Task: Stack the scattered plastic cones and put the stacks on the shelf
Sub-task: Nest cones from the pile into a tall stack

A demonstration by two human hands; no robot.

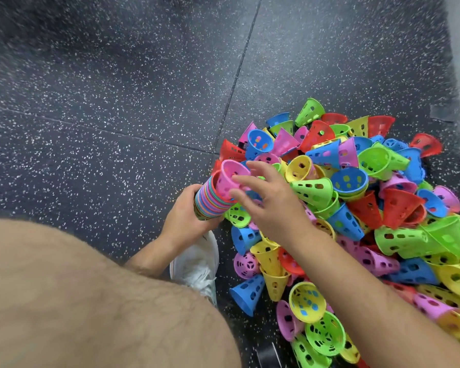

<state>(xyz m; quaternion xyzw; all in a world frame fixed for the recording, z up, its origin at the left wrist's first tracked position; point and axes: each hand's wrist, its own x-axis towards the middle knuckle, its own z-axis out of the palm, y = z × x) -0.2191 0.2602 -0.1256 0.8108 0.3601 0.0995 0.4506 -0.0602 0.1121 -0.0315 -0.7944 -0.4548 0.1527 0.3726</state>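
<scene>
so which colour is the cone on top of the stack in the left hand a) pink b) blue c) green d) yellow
a: the pink cone sits mouth-up as the topmost piece of the stack that the left hand grips.

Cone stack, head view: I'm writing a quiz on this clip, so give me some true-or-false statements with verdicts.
The left hand grips the stack of nested cones. True.
The stack's top cone is blue. False: a pink cone tops it.
The right hand is at the stack's top, fingers spread. True.
The loose cones lie on a shelf. False: the cone pile lies on the speckled floor.
The footwear is black. False: the sneaker is white.
</scene>
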